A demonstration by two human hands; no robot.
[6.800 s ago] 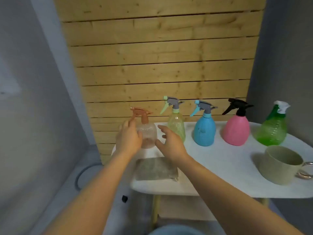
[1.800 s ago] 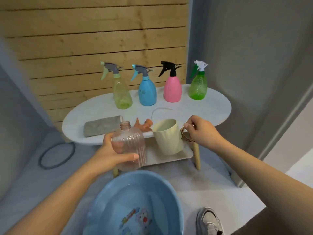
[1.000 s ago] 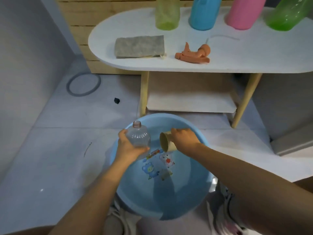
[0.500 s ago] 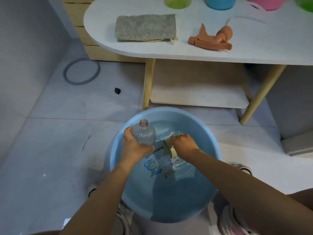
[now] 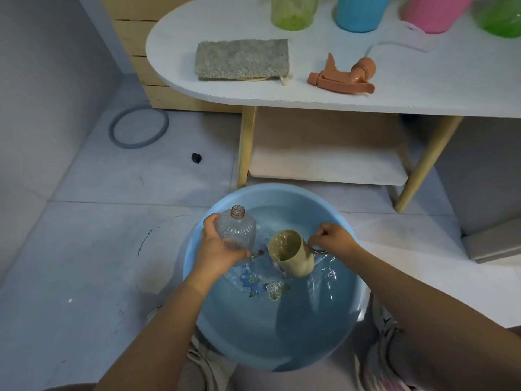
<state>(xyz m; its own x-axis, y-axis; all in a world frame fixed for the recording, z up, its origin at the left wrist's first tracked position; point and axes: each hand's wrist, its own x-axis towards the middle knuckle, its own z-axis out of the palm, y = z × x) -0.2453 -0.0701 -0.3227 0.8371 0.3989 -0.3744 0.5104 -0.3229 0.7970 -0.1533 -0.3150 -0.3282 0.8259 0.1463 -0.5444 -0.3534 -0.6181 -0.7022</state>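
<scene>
Right hand (image 5: 334, 239) holds cup (image 5: 291, 253) inside basin (image 5: 342, 328) rim, beside bottle (image 5: 236, 230).

The basin (image 5: 277, 189) sits on the floor (image 5: 84, 249), in front of the bench (image 5: 174, 52). Over its left side, the left grip (image 5: 218, 249) holds the bottle (image 5: 238, 230). Just right of the bottle, the cup (image 5: 293, 255) is in the basin, with the right grip (image 5: 332, 239) on its handle. On the bench, the cloth (image 5: 242, 59) lies left of the spray head (image 5: 344, 76), and four bottles (image 5: 358, 12) stand in a row behind them. A shelf (image 5: 327, 165) is under the bench. A ring (image 5: 132, 145) lies on the floor to the left.
</scene>
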